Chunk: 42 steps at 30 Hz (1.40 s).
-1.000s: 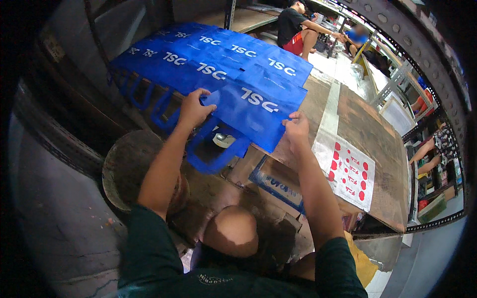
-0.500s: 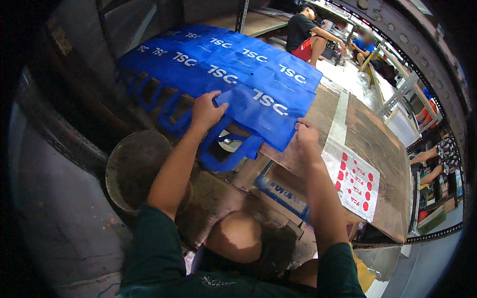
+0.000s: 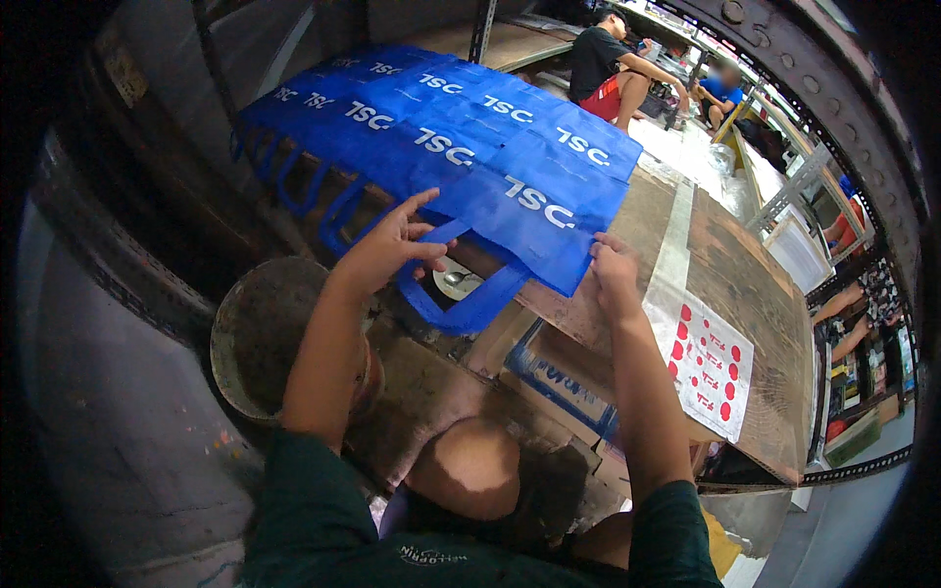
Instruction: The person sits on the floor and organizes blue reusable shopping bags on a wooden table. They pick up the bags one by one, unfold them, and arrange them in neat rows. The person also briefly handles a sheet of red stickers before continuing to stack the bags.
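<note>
Blue fabric tote bags with white lettering lie overlapped in rows on the wooden table, their handles hanging off the near edge. The nearest tote bag (image 3: 500, 230) lies on top at the right end of the rows. My right hand (image 3: 615, 269) pinches its right edge near the lower corner. Beside its left edge, my left hand (image 3: 390, 245) is open, fingers spread, just over the handle; whether it touches the fabric I cannot tell. That bag's looped handle (image 3: 475, 316) droops over the table edge.
A printed white sheet with red shapes (image 3: 711, 367) lies on the wooden table (image 3: 750, 279) at right. A round bucket (image 3: 265, 343) stands at lower left. Below the table edge is a cardboard box (image 3: 559, 367). Two people (image 3: 603, 64) sit farther back, beside metal shelving.
My left hand has let go of the bag's left edge and drawn back slightly, its fingers spreading. My right hand still pinches the right edge. The bag's handle has swung a little to the right.
</note>
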Each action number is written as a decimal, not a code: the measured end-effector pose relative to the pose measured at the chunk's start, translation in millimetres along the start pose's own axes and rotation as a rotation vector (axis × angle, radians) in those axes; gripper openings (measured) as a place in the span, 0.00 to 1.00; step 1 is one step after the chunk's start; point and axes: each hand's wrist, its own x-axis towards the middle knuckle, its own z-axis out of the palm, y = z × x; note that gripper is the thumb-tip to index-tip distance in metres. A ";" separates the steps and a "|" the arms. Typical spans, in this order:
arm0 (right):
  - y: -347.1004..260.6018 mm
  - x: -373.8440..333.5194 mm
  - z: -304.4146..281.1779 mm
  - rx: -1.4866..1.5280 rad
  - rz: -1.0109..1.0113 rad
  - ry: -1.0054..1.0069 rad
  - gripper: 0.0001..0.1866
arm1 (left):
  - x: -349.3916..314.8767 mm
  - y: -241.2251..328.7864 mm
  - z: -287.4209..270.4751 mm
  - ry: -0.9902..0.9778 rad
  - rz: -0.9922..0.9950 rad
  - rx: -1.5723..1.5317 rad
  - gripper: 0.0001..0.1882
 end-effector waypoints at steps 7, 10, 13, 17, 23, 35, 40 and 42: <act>14.6 32.9 -7.7 -0.287 -0.059 -0.013 0.21 | 12.8 -21.4 -11.7 0.138 0.035 0.219 0.34; 36.2 63.7 -18.1 -0.439 -0.140 0.010 0.21 | 20.1 -21.3 -8.3 0.145 0.044 0.162 0.31; 34.2 64.1 -13.7 -0.545 -0.149 -0.017 0.20 | 16.7 -18.3 -6.7 0.231 0.029 0.224 0.31; 22.9 55.1 -8.6 -0.536 -0.124 -0.029 0.20 | 12.7 -19.2 -3.8 0.238 0.021 0.182 0.31; 10.8 50.1 -7.3 -0.622 -0.207 -0.035 0.20 | 14.4 -19.3 -2.4 0.267 0.068 0.216 0.30; 2.0 44.5 -17.4 -0.715 -0.231 -0.050 0.21 | 15.1 -26.5 2.1 0.264 0.069 0.346 0.31; -15.4 36.7 -15.1 -0.773 -0.266 -0.096 0.23 | 14.8 -24.8 4.1 0.275 0.071 0.354 0.31; -13.7 35.9 -13.9 -0.812 -0.289 -0.088 0.23 | 15.5 -26.1 -0.2 0.281 0.093 0.372 0.32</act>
